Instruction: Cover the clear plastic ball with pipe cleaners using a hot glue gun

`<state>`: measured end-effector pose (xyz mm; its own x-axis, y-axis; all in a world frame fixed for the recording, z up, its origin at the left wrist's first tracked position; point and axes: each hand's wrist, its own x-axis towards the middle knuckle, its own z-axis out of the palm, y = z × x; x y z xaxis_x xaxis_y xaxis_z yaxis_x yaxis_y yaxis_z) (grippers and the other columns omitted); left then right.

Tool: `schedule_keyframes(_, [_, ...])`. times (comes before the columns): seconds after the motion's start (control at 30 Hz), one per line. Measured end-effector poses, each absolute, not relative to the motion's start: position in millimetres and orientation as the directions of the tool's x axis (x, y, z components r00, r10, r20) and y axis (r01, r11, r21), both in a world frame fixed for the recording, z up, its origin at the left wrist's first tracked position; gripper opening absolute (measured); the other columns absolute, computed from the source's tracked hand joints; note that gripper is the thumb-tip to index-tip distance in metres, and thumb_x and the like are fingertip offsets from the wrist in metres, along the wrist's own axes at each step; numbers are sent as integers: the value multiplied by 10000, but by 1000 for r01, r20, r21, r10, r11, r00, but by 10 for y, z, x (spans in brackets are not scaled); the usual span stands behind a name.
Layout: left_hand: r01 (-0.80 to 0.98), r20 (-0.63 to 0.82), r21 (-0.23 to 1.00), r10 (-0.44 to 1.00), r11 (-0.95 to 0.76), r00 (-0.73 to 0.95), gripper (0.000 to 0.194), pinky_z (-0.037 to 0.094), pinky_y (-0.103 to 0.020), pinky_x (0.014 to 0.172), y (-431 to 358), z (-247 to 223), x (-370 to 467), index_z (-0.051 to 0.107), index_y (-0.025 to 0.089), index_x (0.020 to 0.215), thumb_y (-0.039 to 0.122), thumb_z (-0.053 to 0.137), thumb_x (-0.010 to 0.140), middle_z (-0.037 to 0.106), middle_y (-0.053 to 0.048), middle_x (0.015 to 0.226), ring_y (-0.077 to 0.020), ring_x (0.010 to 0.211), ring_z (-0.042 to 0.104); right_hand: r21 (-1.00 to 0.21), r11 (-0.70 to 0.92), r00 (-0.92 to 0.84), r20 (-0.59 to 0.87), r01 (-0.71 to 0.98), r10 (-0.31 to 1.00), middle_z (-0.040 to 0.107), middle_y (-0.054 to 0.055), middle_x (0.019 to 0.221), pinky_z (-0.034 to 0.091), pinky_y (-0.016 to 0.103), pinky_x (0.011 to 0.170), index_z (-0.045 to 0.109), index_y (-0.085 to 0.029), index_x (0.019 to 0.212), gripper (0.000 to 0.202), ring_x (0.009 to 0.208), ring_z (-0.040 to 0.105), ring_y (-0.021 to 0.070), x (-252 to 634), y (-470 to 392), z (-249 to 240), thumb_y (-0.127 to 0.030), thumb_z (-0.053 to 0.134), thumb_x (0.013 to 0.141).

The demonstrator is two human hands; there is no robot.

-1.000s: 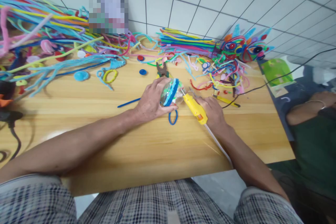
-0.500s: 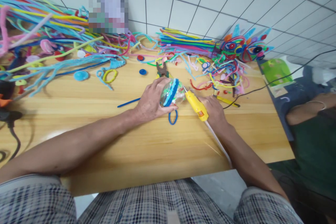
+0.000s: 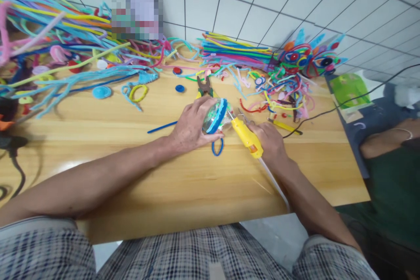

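Observation:
My left hand point(image 3: 193, 124) is wrapped round a clear plastic ball point(image 3: 210, 116) with a blue fuzzy band point(image 3: 219, 117) across it and green bits showing through. In my right hand point(image 3: 269, 140) is a yellow hot glue gun point(image 3: 245, 136), its metal tip pointing at the ball's right side. A white glue stick point(image 3: 274, 181) runs out of the gun's rear. Just below the ball lies a blue pipe-cleaner loop point(image 3: 217, 146). Behind my left hand rest pliers point(image 3: 204, 86) with open jaws. A straight blue pipe cleaner point(image 3: 162, 127) lies left of that hand.
Loose pipe cleaners point(image 3: 78, 74) heap along the left; a bundle point(image 3: 234, 50) lies at the back. Decorated masks point(image 3: 311, 59) stand back right. A yellow utility knife point(image 3: 285, 126) and a black cable point(image 3: 321, 111) lie at right. Another person's arm point(image 3: 387, 138) is beyond the table's right edge.
The ball has turned slightly in my left hand, with the blue band showing at a different angle. The glue gun stays close beside it. The whole view has shifted slightly.

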<state>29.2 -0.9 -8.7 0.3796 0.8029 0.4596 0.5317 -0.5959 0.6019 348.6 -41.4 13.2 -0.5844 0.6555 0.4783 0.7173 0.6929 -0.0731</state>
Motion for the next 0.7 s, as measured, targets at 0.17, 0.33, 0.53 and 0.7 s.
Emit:
schedule_keyframes(0.17, [532,477,591,794,-607,376,1092,534,-671,1271,2,-108,302,431,277,1671,650,996,814,597,-200,1658,-433,1567,579,-69,689,-581,480,722,657,801,123,1039,559,431,838,698,-192,1439,378,899,693,285,3462,-422,168,-376,504,1172])
schedule_keyframes(0.33, [502,529,567,756,-653,385,1102,553,-647,1258,13,-130,289,389,272,1686,611,994,830,605,-199,1650,-425,1565,591,-54,704,-588,508,708,630,804,123,1017,570,421,824,682,-162,1411,377,894,710,281,3409,-432,212,-375,464,1190])
schedule_keyframes(0.53, [507,516,575,766,-642,385,1095,559,-652,1259,10,-119,290,411,263,1683,614,995,826,604,-204,1654,-429,1568,592,-85,710,-587,499,699,637,821,114,1043,592,425,823,669,-183,1405,340,907,730,282,3392,-434,247,-342,474,1177])
schedule_keyframes(0.7, [533,471,591,795,-606,382,1101,538,-673,1278,3,-92,302,426,270,1674,588,1014,800,594,-202,1666,-438,1575,581,-96,720,-592,502,687,631,820,116,1044,596,421,822,654,-180,1404,325,904,737,279,3382,-434,258,-313,474,1170])
